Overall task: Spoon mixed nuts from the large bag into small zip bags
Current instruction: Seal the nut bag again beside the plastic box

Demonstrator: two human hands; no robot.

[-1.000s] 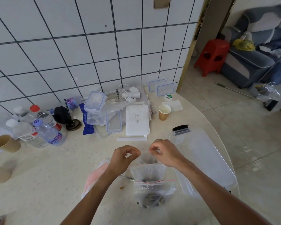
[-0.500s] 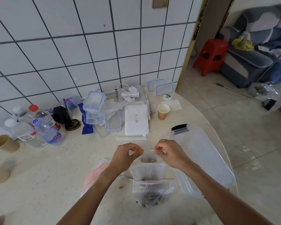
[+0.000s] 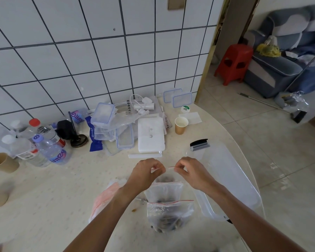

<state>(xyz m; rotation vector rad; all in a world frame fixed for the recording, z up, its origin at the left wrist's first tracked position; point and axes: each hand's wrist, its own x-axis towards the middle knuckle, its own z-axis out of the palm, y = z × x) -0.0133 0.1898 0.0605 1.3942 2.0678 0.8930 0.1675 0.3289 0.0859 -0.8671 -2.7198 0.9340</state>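
At the lower middle of the frame we pinch the red-lined mouth of a small zip bag (image 3: 168, 172) between both sets of fingers, the left hand (image 3: 147, 172) gripping its left lip and the right hand (image 3: 189, 170) its right lip. We judge this to be opening or spreading the bag, though sealing cannot be ruled out. To do it well we should keep the pinch right on the zip strip, pull evenly outward, and hold the mouth over the table (image 3: 53, 197) so nothing spills. Below our hands stands a filled zip bag (image 3: 168, 213) with dark nuts in it, and between the two lies what looks like the large bag (image 3: 164, 188), its mouth toward us; no spoon is clearly visible.

Moving from the left edge, paper cups (image 3: 2, 162) and water bottles (image 3: 49, 148) crowd the pale speckled table, then clear lidded containers (image 3: 103, 122) and a white box (image 3: 150, 134) sit at centre against the white tiled wall (image 3: 80, 51). Right of our hands lies a large clear lid (image 3: 225, 171). Beyond the doorway at upper right we see a red stool (image 3: 234, 63) and a grey sofa (image 3: 280, 51).
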